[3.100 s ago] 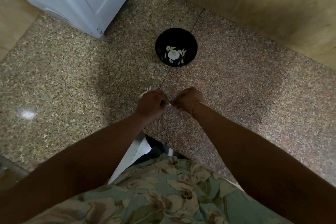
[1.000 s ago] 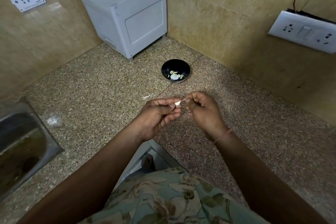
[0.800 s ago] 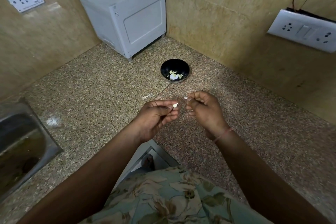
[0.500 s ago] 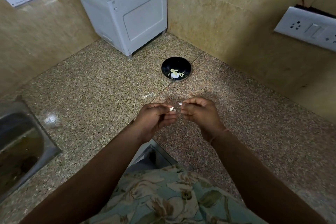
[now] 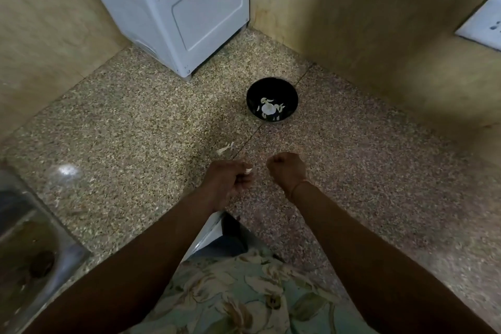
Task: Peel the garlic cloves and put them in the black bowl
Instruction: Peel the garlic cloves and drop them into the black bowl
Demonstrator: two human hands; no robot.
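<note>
The black bowl (image 5: 272, 89) stands on the speckled counter near the corner, with pale garlic pieces (image 5: 268, 108) inside it. My left hand (image 5: 227, 180) hovers over the counter in front of the bowl and pinches a small white garlic clove (image 5: 248, 171) at its fingertips. My right hand (image 5: 287, 171) is a short gap to the right of it, fingers curled in a loose fist; whether it holds any peel is hidden. A scrap of garlic skin (image 5: 225, 148) lies on the counter just beyond my left hand.
A white box-shaped appliance (image 5: 176, 8) stands in the back corner left of the bowl. A steel sink (image 5: 29, 249) is set into the counter at the left. A wall socket (image 5: 485, 27) sits on the right wall. The counter edge (image 5: 217, 225) is under my forearms.
My hands have drawn apart; the clove stays in my left hand. My right hand has curled into a fist. The view has tilted downward and closer to the counter.
</note>
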